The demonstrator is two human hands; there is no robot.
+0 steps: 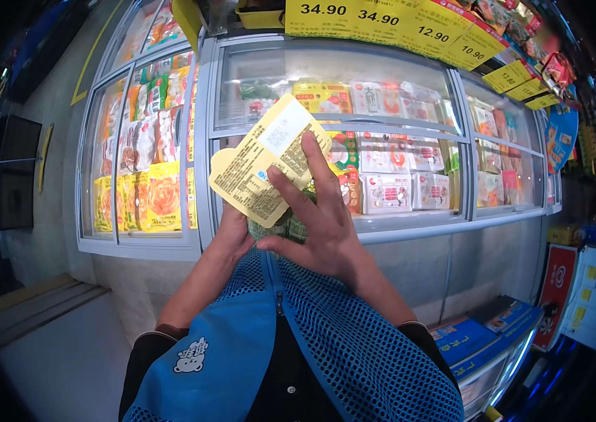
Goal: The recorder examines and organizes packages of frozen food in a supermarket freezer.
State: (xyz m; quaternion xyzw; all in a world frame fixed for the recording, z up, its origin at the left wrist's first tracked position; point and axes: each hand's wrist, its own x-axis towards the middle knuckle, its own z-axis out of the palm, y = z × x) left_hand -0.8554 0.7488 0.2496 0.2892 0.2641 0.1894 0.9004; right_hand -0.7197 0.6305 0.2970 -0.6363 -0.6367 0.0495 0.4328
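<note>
A food package with a pale yellow printed card (245,176) is held at chest height, its card face up and tilted. Green contents (277,228) show below the card's near edge. My left hand (235,227) grips the package from beneath at its near left side, its fingers hidden under the card. Over the card's right part lies my right hand (316,216), fingers spread, with fingertips on the print and the thumb by the green contents. The card bears small print and a white panel with a stamped mark.
Ahead stands a glass-lidded freezer (329,124) full of packaged foods. Another freezer (137,153) with bagged foods is at the left. Yellow price signs (377,21) hang above. A lit, blue-edged case (488,343) stands at the lower right, a pale panel (66,358) at the lower left.
</note>
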